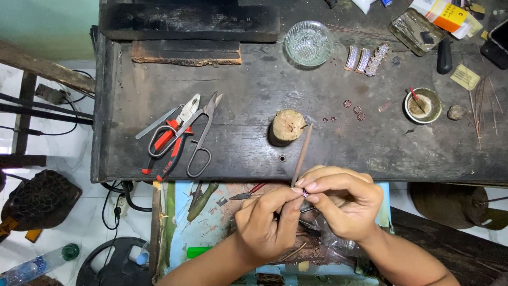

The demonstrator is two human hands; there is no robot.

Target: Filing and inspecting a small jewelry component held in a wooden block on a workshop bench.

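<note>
My left hand (264, 225) and my right hand (341, 201) meet over an open drawer below the bench edge. Together their fingertips pinch a tiny round reddish metal piece (305, 194). My right hand also holds a thin brown stick (302, 154) that points up towards a short wooden stump (286, 127) on the dark workbench (243, 85). A few similar small round pieces (353, 110) lie on the bench to the right of the stump.
Red-handled pliers (166, 140) and metal shears (201, 132) lie at the bench's left. A glass bowl (308, 43), jewelled strips (365, 59), a small paste cup (423, 105), a metal tin (416, 30) and thin wires (479, 106) sit further back and right.
</note>
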